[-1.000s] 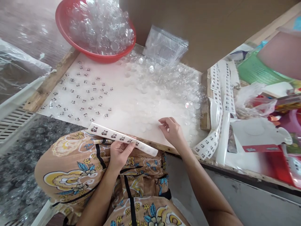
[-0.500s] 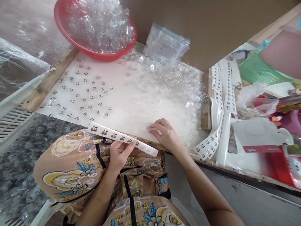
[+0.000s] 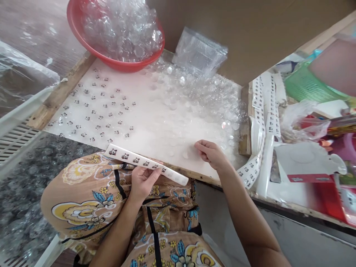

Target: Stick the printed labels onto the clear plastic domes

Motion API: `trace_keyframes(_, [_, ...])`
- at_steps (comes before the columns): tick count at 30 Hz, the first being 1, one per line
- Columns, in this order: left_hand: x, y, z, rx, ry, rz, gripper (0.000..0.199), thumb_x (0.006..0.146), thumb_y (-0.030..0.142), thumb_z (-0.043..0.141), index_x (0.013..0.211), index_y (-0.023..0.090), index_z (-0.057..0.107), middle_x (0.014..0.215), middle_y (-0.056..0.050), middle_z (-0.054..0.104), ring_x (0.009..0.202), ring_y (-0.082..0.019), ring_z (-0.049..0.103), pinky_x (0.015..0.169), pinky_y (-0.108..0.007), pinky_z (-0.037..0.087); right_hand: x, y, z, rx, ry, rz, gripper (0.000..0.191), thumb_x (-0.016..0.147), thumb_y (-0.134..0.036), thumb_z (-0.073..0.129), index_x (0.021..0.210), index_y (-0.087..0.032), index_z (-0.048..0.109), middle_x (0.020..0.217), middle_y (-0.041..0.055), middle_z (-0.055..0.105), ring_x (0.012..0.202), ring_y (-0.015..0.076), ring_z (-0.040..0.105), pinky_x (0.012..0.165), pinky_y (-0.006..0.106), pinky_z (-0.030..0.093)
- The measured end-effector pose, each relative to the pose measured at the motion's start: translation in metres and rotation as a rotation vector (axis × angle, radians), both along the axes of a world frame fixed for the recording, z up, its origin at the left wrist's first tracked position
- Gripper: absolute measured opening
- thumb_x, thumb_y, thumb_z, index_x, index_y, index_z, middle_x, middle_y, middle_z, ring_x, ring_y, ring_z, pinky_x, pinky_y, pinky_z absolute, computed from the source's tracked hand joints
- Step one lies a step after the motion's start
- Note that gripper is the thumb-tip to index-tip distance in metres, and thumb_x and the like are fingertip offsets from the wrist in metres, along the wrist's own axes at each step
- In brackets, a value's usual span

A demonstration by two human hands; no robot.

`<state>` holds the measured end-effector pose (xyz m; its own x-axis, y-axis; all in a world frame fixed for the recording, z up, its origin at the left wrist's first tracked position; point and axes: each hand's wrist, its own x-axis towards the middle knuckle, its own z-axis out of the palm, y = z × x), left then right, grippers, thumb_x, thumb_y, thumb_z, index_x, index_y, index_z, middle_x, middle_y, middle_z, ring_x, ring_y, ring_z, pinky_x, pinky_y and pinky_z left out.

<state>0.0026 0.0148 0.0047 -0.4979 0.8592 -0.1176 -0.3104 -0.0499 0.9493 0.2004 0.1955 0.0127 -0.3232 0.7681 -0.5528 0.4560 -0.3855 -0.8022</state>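
Observation:
My left hand (image 3: 144,181) is closed on a white sticker strip (image 3: 136,160) with small black-and-white panda prints, held over my lap at the board's front edge. The strip's right end shows blank backing. My right hand (image 3: 209,152) is closed, thumb against curled fingers, low over the white board (image 3: 155,126); anything between its fingertips is too small to make out. Clear round plastic pieces (image 3: 219,98) lie scattered over the board's right and back. On its left side, many clear pieces bear panda stickers (image 3: 97,111).
A red basin (image 3: 126,66) heaped with clear pieces stands at the back left, beside a clear plastic bag (image 3: 198,52). Wooden strips (image 3: 65,89) edge the board. More sticker strips (image 3: 258,100) lie at right, near a green basket (image 3: 306,83). A white crate (image 3: 16,142) is at left.
My right hand has moved right, away from the strip, and its fingers have drawn together. The left hand keeps holding the sticker strip almost still. The view has shifted slightly.

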Motion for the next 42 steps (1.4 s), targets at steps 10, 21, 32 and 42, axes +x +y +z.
trace_keyframes(10, [0.0, -0.002, -0.001, 0.002, -0.019, -0.009, 0.018, 0.077, 0.032, 0.077, 0.084, 0.016, 0.077, 0.074, -0.004, 0.07, 0.065, -0.017, 0.065, 0.059, -0.026, 0.054, 0.007, -0.01, -0.003, 0.523, -0.287, 0.109, 0.024, 0.082, -0.044, 0.061, 0.083, -0.02, 0.062, 0.065, 0.0016, 0.063, 0.056, 0.0148, 0.054, 0.054, 0.028, 0.043])
trace_keyframes(21, [-0.043, -0.03, 0.047, 0.388, 0.06, -0.053, 0.01, 0.084, 0.02, 0.068, 0.091, 0.021, 0.075, 0.067, -0.003, 0.063, 0.059, -0.017, 0.061, 0.052, -0.028, 0.049, -0.087, -0.038, 0.012, 0.946, 0.045, 0.711, 0.014, 0.093, -0.021, 0.057, 0.105, -0.019, 0.063, 0.099, 0.0088, 0.066, 0.09, 0.0202, 0.063, 0.076, 0.033, 0.053])
trace_keyframes(32, [-0.037, -0.026, 0.033, 0.209, 0.085, 0.072, 0.008, 0.081, 0.021, 0.071, 0.086, 0.02, 0.077, 0.071, -0.004, 0.064, 0.063, -0.014, 0.053, 0.055, -0.026, 0.042, -0.173, -0.032, -0.01, 1.178, -0.099, 1.178, 0.012, 0.094, -0.018, 0.055, 0.096, -0.018, 0.066, 0.104, 0.0098, 0.066, 0.094, 0.0226, 0.051, 0.078, 0.033, 0.044])
trace_keyframes(42, [-0.033, -0.026, 0.036, 0.155, 0.031, 0.037, 0.01, 0.081, 0.019, 0.071, 0.088, 0.021, 0.078, 0.074, -0.004, 0.065, 0.067, -0.015, 0.057, 0.056, -0.024, 0.044, -0.164, -0.03, 0.005, 1.071, 0.001, 0.896, 0.008, 0.09, -0.015, 0.061, 0.098, -0.015, 0.062, 0.096, 0.0102, 0.063, 0.093, 0.0225, 0.053, 0.084, 0.034, 0.044])
